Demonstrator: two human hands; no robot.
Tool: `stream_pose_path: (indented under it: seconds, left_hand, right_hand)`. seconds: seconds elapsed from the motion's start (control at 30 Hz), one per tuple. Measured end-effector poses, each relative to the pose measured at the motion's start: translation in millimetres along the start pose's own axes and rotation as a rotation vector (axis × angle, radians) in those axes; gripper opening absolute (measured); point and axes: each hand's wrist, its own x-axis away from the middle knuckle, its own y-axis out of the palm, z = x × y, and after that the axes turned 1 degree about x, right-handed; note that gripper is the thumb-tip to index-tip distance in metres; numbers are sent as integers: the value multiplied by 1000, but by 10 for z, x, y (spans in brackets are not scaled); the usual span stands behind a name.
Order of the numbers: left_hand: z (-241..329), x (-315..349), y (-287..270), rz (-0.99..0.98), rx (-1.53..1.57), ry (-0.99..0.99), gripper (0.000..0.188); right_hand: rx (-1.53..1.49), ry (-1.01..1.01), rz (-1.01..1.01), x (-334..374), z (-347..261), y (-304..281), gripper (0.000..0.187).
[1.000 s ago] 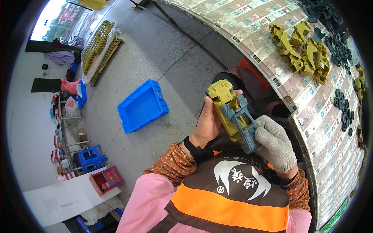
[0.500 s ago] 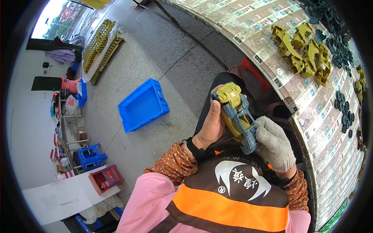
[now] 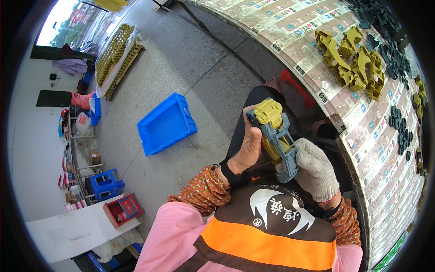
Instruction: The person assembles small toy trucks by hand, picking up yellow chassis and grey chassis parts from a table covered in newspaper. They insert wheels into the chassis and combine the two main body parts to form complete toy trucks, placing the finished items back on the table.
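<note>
A yellow and grey-blue plastic toy vehicle (image 3: 273, 131) is held over my lap, its yellow cab end pointing away from me. My bare left hand (image 3: 247, 147) wraps its left side, thumb lying along the body. In a pale knitted glove, my right hand (image 3: 316, 168) closes on the grey frame at the near right end; the glove hides those fingertips. On the table to my right lie yellow plastic body parts (image 3: 351, 63) in a loose pile, with small black wheels (image 3: 401, 129) nearer me and dark grey parts (image 3: 395, 56) beyond.
The patterned table (image 3: 326, 97) curves along my right side, its edge close to my right arm. An empty blue crate (image 3: 167, 124) sits on the floor to the left. A blue stool (image 3: 106, 183) and a red box (image 3: 123, 211) stand further left. A red stool (image 3: 297, 88) shows under the table.
The toy vehicle has turned slightly and shifted a little nearer me. My gloved right hand has moved slightly left with it; both hands keep their hold.
</note>
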Motion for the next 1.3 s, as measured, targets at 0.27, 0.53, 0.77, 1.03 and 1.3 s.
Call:
stream_pose_path:
  seconds: [0.27,0.53,0.77,1.03,1.3]
  left_hand:
    - [-96,19,-13,18,70,-5,109]
    - [-31,-42,-58,1,-53,-30,120]
    - [-56,-10,-20,45,-38,-101,125]
    - [-31,36,42,16,14,-167,124]
    - [36,11,128,-71,101,-188,111]
  right_hand:
    - [136,44,44,73,-42,55,31]
    - [351,51,53,135,-88,56,22]
    - [496,-60,47,82,-58,-40,16]
    - [501,-40,106,68,-77,-54,16]
    - [593,-27,176,42,-155,-6,17]
